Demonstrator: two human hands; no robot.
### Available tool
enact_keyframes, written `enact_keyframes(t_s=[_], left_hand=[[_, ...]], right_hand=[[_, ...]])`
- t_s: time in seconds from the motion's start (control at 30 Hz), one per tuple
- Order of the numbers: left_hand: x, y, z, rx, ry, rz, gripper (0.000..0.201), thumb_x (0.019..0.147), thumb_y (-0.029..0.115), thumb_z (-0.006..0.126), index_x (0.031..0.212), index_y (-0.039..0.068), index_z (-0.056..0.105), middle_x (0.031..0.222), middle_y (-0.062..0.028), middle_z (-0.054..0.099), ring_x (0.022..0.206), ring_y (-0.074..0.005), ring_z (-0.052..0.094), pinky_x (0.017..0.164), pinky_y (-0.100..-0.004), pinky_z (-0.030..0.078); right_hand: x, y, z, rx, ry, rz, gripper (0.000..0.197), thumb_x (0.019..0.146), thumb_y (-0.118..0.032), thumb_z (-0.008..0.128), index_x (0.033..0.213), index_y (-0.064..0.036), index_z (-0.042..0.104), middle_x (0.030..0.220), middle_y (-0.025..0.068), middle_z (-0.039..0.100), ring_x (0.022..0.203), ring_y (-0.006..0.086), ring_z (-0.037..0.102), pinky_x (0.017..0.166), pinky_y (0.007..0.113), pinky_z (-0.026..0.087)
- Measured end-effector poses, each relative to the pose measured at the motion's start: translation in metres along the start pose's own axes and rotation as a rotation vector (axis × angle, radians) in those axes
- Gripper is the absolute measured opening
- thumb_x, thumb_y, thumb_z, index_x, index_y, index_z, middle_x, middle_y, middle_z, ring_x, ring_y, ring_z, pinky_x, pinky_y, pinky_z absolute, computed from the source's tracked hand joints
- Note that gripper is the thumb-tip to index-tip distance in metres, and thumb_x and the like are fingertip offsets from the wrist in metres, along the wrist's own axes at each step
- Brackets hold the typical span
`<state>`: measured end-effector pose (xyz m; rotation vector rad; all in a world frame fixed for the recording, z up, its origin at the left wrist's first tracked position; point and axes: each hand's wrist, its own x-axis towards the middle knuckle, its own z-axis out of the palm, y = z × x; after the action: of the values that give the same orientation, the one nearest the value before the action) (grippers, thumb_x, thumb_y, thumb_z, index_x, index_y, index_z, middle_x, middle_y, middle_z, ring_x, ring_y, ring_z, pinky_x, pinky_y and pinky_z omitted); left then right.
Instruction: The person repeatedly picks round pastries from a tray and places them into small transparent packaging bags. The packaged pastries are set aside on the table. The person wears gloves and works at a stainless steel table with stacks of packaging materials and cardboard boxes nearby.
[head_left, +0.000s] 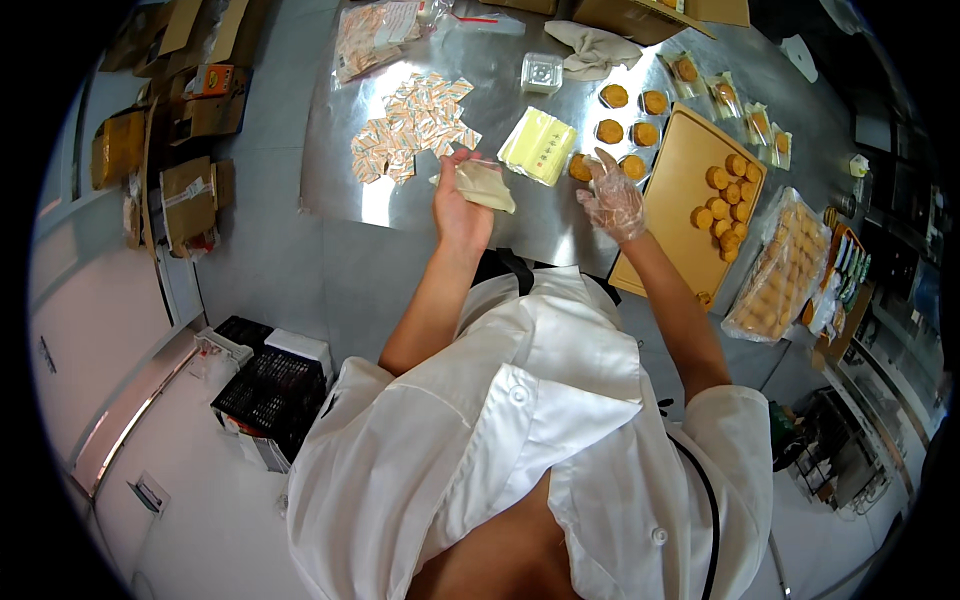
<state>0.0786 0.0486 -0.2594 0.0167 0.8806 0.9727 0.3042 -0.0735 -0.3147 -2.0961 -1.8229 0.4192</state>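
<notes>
My left hand (459,195), bare, is closed on a pale cream packaging pouch (485,186) above the near part of the steel table. My right hand (614,205) wears a clear plastic glove. Its fingers are stretched out, nothing visibly held, close to a round golden pastry (580,167) and another pastry (632,167). Beyond these, several more pastries (610,131) sit in small clear trays in rows. Between my hands lies a stack of pale yellow pouches (537,146). A heap of small white and orange sachets (415,125) spreads out beyond my left hand.
On the right, a tan tray (672,215) holds several loose pastries beside a large clear bag of pastries (780,270). Wrapped pastries (724,95) lie at the far right. A clear container stack (541,73), a cloth (594,50) and a sachet bag (376,38) are at the back.
</notes>
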Motion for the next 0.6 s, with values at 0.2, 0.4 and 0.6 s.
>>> enact_keyframes(t_s=[0.2, 0.4, 0.6], left_hand=[[-0.007, 0.003, 0.02, -0.111, -0.148, -0.111, 0.044, 0.101, 0.046, 0.042, 0.117, 0.006, 0.053, 0.109, -0.0104, 0.058, 0.1, -0.0255, 0.057, 0.093, -0.0454, 0.047], [-0.012, 0.004, 0.042, -0.072, -0.106, -0.098, 0.045, 0.098, 0.045, 0.044, 0.124, 0.008, 0.052, 0.117, -0.0128, 0.057, 0.107, -0.028, 0.056, 0.099, -0.0494, 0.044], [-0.013, -0.007, 0.073, -0.017, -0.284, -0.098, 0.046, 0.098, 0.043, 0.043, 0.128, 0.008, 0.05, 0.122, -0.0151, 0.057, 0.111, -0.0301, 0.056, 0.102, -0.0519, 0.042]], right_hand=[[0.009, 0.019, 0.024, -0.043, -0.219, 0.139, 0.048, 0.082, -0.023, 0.067, 0.124, -0.0058, 0.052, 0.128, 0.0197, 0.053, 0.099, 0.0362, 0.062, 0.083, 0.044, 0.053], [0.0, -0.054, -0.075, 0.385, 0.018, 0.126, 0.05, 0.073, -0.019, 0.078, 0.116, -0.0058, 0.057, 0.11, 0.0138, 0.06, 0.086, 0.0242, 0.064, 0.069, 0.035, 0.054], [0.001, -0.123, -0.167, 0.612, 0.033, -0.076, 0.051, 0.072, -0.017, 0.082, 0.114, -0.0043, 0.058, 0.109, 0.0118, 0.061, 0.082, 0.0206, 0.064, 0.061, 0.03, 0.053]])
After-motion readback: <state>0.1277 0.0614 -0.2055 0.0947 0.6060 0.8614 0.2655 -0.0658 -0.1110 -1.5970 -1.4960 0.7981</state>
